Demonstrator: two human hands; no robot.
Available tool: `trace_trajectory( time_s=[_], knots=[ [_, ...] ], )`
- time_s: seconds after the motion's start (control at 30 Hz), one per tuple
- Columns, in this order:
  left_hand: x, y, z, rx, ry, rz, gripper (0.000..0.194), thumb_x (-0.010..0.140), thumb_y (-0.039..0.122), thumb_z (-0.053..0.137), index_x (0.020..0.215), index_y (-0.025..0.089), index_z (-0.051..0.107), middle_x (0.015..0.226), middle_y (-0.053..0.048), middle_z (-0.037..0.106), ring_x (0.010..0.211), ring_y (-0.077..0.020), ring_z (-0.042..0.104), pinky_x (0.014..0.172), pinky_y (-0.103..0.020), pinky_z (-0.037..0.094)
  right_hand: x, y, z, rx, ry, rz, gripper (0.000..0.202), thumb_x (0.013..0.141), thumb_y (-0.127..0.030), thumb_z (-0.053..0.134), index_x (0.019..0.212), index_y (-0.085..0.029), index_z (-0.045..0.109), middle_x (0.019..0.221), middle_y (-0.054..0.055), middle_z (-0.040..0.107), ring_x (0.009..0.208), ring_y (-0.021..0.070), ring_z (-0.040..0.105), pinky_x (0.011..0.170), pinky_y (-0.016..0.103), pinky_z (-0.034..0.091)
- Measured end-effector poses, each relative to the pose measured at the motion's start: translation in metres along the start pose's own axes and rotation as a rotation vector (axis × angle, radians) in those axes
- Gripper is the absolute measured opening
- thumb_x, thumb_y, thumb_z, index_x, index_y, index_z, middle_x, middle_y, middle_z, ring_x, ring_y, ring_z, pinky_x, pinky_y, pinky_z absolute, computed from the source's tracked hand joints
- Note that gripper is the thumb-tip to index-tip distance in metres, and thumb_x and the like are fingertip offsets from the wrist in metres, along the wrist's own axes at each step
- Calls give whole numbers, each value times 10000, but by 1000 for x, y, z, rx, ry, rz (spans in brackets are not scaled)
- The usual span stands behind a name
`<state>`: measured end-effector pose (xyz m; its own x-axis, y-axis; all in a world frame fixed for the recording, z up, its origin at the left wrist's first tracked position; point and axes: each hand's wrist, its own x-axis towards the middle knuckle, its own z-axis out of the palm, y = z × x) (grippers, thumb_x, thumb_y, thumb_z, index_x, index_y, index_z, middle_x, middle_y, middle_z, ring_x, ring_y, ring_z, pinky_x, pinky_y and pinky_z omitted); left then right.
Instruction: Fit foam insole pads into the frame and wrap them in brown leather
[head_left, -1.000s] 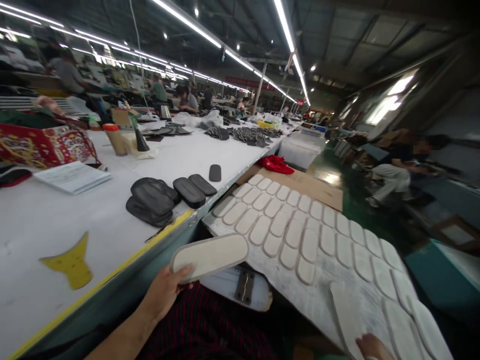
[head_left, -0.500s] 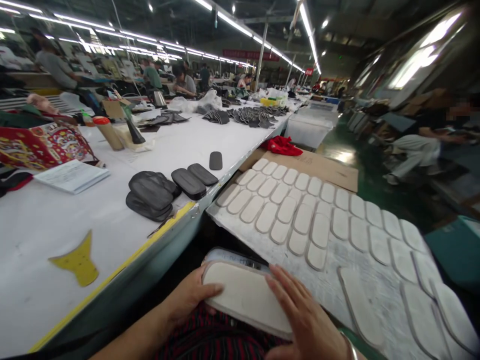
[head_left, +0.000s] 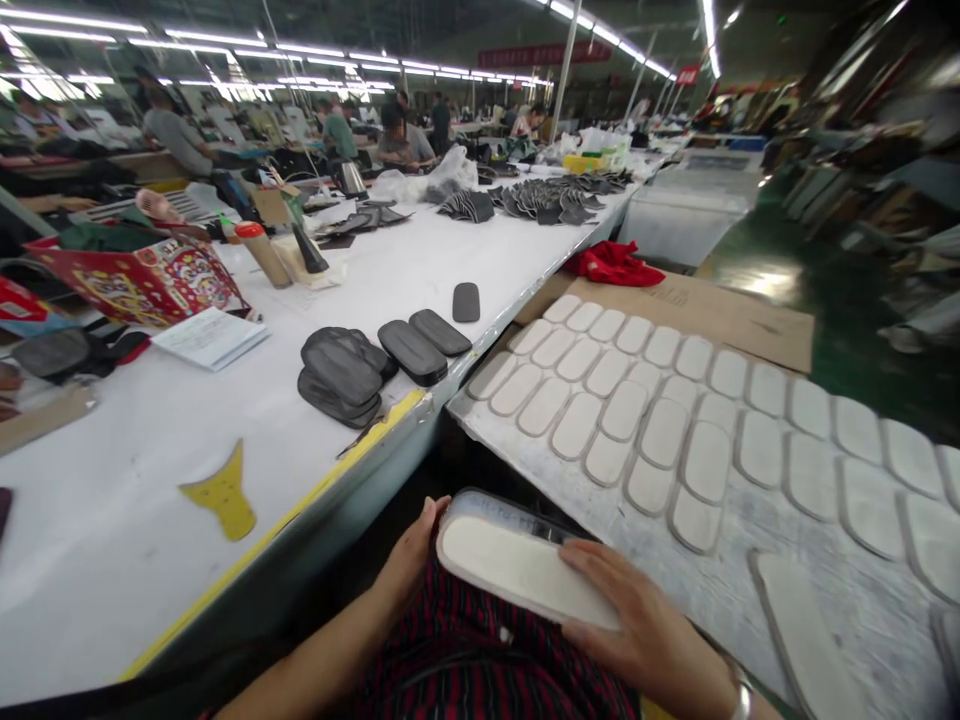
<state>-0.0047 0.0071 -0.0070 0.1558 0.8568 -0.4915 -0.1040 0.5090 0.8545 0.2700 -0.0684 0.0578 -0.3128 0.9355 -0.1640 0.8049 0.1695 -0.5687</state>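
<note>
A long white oval pad (head_left: pixel 517 572) with a grey rim lies over a dark-edged piece (head_left: pixel 499 512) with markings, above my lap. My left hand (head_left: pixel 415 545) grips the left end of these pieces, its thumb up at the corner. Across the right end of the pad my right hand (head_left: pixel 630 610) is laid, thumb below and fingers over the top. Rows of similar white oval pads (head_left: pixel 546 407) cover the low board (head_left: pixel 637 545) on the right, some overlapping.
The white table (head_left: pixel 322 510) carries stacked black oval pads (head_left: pixel 341 370), a yellow template (head_left: pixel 225 495), a paper pad (head_left: pixel 212 338), a red box (head_left: pixel 150 280) and a jar (head_left: pixel 264 255). A red cloth (head_left: pixel 615 264) lies on cardboard (head_left: pixel 735 315). People sit farther back.
The view has swung left. My left thumb has moved off the face of the white pad to its left edge, and more of the dark-edged piece shows behind the pad.
</note>
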Motion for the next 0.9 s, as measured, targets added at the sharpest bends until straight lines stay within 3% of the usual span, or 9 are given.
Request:
trace_trajectory(
  time_s=[0.1,0.2,0.3,0.4,0.63,0.8,0.9],
  knots=[
    [-4,-7,12,-26,-3,19,621,816,622,282,1183,190,538,1158,-59,594,1140,-250,482,973,-359,366,14,0,12,-77,59,-19,613,741,-528,541,1229,-163,473,1274,134,449,1163,267,420,990,422,361],
    [-8,-5,13,14,42,68,597,821,602,299,1167,188,555,1123,-54,615,1153,-251,470,1000,-367,338,17,4,16,-139,109,-23,585,760,-508,527,1225,-159,472,1258,136,457,1148,265,427,976,425,375],
    [-7,-3,12,84,1,124,515,816,514,428,1194,178,523,1209,-50,558,1184,-240,434,1039,-360,282,18,5,17,-204,125,-42,584,749,-494,547,1222,-161,472,1252,133,455,1135,275,426,963,434,383],
    [-5,-3,14,127,-47,152,566,754,396,585,1249,155,451,1263,-67,508,1177,-243,438,1040,-365,277,20,2,18,-267,134,-59,588,746,-498,549,1225,-167,470,1248,130,452,1125,286,420,953,444,388],
    [-5,-6,17,70,-26,103,555,751,322,592,1255,149,434,1276,-76,495,1195,-253,416,1013,-366,309,23,0,24,-351,134,-92,598,740,-503,549,1231,-170,463,1241,138,447,1108,304,420,934,458,389],
    [-6,-8,18,67,41,79,583,723,353,617,1249,160,457,1229,-84,536,1185,-280,423,1016,-394,295,27,-7,18,-344,147,-77,580,724,-503,564,1193,-170,491,1201,143,479,1071,304,439,896,458,403],
    [-6,-6,18,92,3,97,584,745,367,592,1267,158,433,1252,-85,516,1193,-273,414,1018,-391,293,33,-15,8,-314,109,-39,534,714,-511,570,1129,-177,529,1131,128,514,1016,283,467,872,440,411]
  ],
)
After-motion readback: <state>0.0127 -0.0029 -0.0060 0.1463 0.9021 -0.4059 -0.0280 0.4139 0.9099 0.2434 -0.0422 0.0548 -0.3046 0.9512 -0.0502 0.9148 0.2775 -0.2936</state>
